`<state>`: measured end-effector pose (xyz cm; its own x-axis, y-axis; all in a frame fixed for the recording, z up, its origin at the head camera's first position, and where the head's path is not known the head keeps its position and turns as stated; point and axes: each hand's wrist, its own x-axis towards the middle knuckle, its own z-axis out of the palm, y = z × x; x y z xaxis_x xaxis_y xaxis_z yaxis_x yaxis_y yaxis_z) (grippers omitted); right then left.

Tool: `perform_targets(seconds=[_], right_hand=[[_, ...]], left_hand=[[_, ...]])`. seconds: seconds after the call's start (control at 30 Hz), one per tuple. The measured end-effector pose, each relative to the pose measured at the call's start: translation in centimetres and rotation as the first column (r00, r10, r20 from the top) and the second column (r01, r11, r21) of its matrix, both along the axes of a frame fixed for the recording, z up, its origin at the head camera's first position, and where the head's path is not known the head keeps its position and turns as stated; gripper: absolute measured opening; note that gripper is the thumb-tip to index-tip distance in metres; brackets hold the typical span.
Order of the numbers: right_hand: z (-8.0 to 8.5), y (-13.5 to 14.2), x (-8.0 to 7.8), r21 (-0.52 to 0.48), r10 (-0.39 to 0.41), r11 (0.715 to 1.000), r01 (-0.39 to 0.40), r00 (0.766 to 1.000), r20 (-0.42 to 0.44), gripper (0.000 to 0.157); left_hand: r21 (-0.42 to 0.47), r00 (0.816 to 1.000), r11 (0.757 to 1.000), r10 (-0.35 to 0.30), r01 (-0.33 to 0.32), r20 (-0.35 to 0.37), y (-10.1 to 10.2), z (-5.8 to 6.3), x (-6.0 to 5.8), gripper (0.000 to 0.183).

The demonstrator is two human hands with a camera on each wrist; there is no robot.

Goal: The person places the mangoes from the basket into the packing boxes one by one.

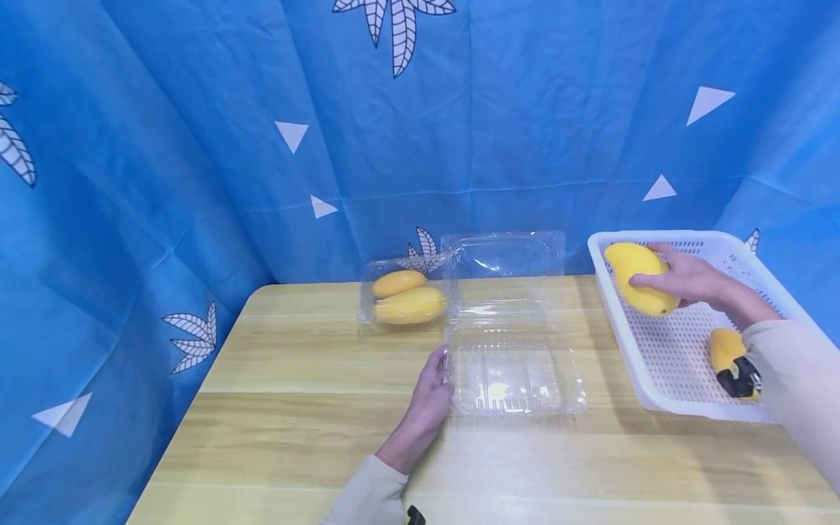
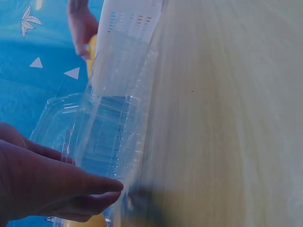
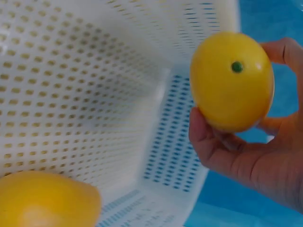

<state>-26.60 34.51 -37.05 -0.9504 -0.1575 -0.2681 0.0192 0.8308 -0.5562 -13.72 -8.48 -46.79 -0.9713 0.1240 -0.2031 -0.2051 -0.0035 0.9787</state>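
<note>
My right hand [image 1: 689, 281] grips a yellow mango [image 1: 630, 266] over the left side of a white perforated basket [image 1: 646, 364]. In the right wrist view, the thumb and fingers wrap round the held mango [image 3: 227, 90], whose green stem spot faces the camera. Another mango [image 3: 47, 203] lies in the basket, partly hidden by the right forearm in the head view. At the table's middle lies an open clear plastic clamshell container [image 1: 505, 375], its lid [image 1: 505, 270] tilted back. My left hand [image 1: 431, 390] pinches this container's left wall between thumb and fingers.
A closed clear container [image 1: 364, 310] with two mangoes [image 1: 410, 305] stands left of the open lid. The wooden table [image 1: 295, 423] extends to the front and left. A blue patterned curtain [image 1: 525, 146] hangs behind the table's back edge.
</note>
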Motion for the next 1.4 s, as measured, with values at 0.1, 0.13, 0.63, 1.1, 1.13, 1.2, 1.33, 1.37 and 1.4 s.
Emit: perform_targets(seconds=[0.1,0.13,0.63,1.1,1.13,1.2,1.33,1.37,1.4], right_hand=[[1.0,0.1,0.7,0.004,-0.035,0.999,0.035,0.998,-0.053,0.102],[1.3,0.1,0.8,0.0,-0.044,0.999,0.044,0.997,-0.065,0.103],[4.8,-4.1,6.1,-0.15,-0.131,0.984,0.093,0.954,-0.27,0.098],[4.3,-7.7,9.2,-0.374,-0.183,0.925,0.064,0.938,-0.294,0.086],[4.2,-7.8,9.3,-0.391,-0.189,0.918,0.065,0.938,-0.289,0.085],[4.0,-8.1,9.5,-0.414,-0.205,0.907,0.074,0.938,-0.281,0.083],[3.4,-8.4,9.9,-0.474,-0.222,0.878,0.071,0.936,-0.273,0.081],[3.2,-8.4,9.9,-0.482,-0.224,0.873,0.068,0.935,-0.274,0.08],[3.1,-8.5,10.0,-0.494,-0.224,0.867,0.061,0.934,-0.278,0.08]], left_hand=[[-0.006,1.0,1.0,-0.006,0.006,-0.007,0.1,-0.2,0.0,0.073],[-0.01,1.0,1.0,-0.007,0.006,-0.012,0.0,-0.2,0.0,0.072],[-0.044,0.998,0.999,-0.007,0.005,-0.068,0.1,-0.7,0.2,0.069],[-0.189,0.996,0.981,-0.049,0.033,-0.079,-0.3,-0.9,0.3,0.069],[-0.213,0.994,0.976,-0.06,0.039,-0.093,-0.5,-0.9,0.1,0.068],[-0.266,0.989,0.963,-0.083,0.047,-0.124,-0.7,-0.9,-0.1,0.065],[-0.362,0.974,0.93,-0.139,0.067,-0.178,-1.1,-0.9,-0.5,0.064],[-0.383,0.97,0.921,-0.151,0.07,-0.188,-1.2,-0.9,-0.6,0.066],[-0.403,0.967,0.912,-0.164,0.073,-0.196,-1.3,-0.8,-0.6,0.068]])
